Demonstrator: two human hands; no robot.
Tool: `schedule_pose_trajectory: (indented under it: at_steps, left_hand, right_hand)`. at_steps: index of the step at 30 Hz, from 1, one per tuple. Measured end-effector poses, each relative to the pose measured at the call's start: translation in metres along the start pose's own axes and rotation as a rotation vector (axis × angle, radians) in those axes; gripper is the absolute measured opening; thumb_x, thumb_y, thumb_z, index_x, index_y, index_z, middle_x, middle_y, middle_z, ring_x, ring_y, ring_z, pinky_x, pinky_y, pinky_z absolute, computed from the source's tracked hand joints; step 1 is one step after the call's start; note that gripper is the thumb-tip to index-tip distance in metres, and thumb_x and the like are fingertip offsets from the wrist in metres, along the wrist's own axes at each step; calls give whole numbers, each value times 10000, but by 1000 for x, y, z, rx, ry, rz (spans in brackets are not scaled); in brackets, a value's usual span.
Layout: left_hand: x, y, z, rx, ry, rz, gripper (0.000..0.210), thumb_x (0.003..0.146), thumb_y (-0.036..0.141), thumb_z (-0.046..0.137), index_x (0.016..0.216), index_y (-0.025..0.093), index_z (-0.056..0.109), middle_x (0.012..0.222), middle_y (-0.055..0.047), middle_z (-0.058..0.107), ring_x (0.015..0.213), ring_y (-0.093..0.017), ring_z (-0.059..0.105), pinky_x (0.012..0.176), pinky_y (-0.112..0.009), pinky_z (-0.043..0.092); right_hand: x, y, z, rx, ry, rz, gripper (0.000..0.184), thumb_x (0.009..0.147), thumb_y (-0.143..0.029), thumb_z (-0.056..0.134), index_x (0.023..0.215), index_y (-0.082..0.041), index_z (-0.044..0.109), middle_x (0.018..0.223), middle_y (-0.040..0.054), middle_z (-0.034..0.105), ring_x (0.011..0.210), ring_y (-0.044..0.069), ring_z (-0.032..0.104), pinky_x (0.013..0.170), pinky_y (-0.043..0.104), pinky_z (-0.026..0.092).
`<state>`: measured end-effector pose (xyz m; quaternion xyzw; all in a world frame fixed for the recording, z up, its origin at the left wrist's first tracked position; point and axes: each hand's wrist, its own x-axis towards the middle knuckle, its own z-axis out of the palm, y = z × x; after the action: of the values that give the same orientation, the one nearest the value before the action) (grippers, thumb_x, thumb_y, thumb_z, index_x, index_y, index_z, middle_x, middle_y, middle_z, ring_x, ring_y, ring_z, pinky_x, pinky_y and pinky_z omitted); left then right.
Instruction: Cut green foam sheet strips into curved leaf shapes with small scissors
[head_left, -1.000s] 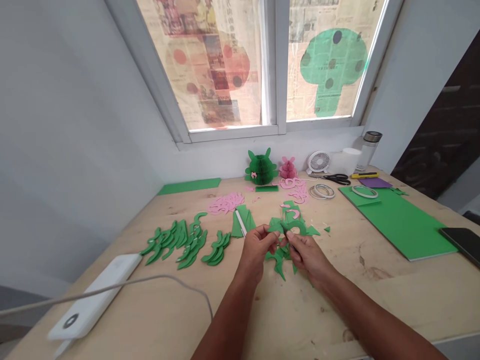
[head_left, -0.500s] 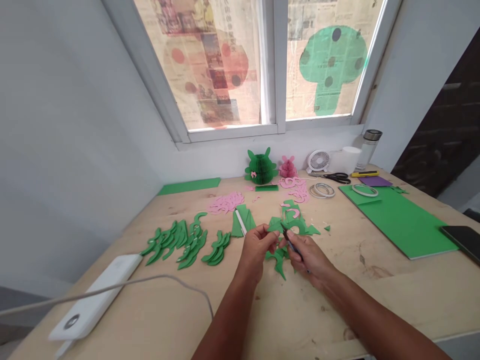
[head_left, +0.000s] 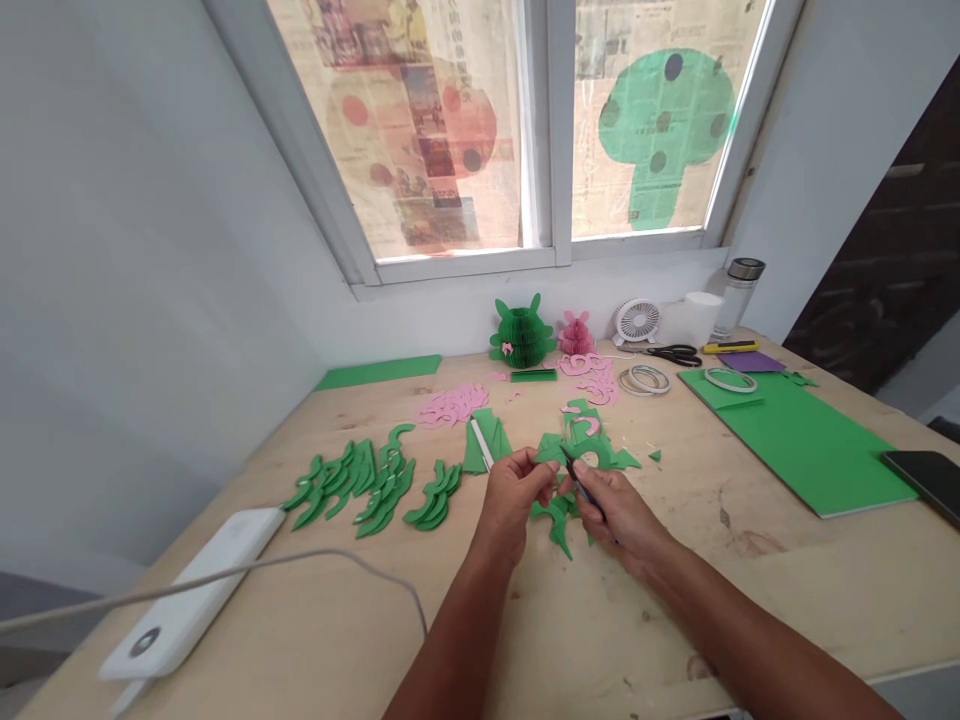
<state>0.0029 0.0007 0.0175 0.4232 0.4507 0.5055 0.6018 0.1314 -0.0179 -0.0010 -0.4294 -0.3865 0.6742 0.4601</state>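
Note:
My left hand (head_left: 517, 488) pinches a small green paper piece (head_left: 551, 451) between thumb and fingers. In my right hand (head_left: 615, 510) is a slim dark pen-like tool (head_left: 589, 496), whose tip meets the right side of that paper. Whether the tool is a blade cannot be made out. Below and between my hands lie green paper scraps (head_left: 559, 530). Just beyond them, more green cut-outs (head_left: 589, 428) carry curved pink pieces. A white pen (head_left: 481, 445) rests on folded green paper (head_left: 495, 437) near my left hand.
Curved green pieces (head_left: 386, 500) lie in piles at left, with pink cut-outs (head_left: 454, 405) behind. Green (head_left: 523, 338) and pink (head_left: 576, 336) paper figures stand at the wall. Tape rings (head_left: 645, 380), scissors (head_left: 675, 354), green sheets (head_left: 817, 440) and a phone (head_left: 922, 478) are right. A cable (head_left: 247, 566) crosses the power bank (head_left: 202, 590).

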Motion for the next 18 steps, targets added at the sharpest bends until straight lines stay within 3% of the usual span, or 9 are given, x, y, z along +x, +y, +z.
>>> schedule_pose_trajectory:
  at_steps: [18]
  left_hand:
    - [2,-1,-2,12,-1,10,230,562,298,690,543,169,500,444,42,485,405,-73,401,439,-213,309]
  right_hand:
    - [1,3,-1,5,-13,-3,443,724,-586,562,715,-144,586,382,-108,290,320,41,149,337,206,106]
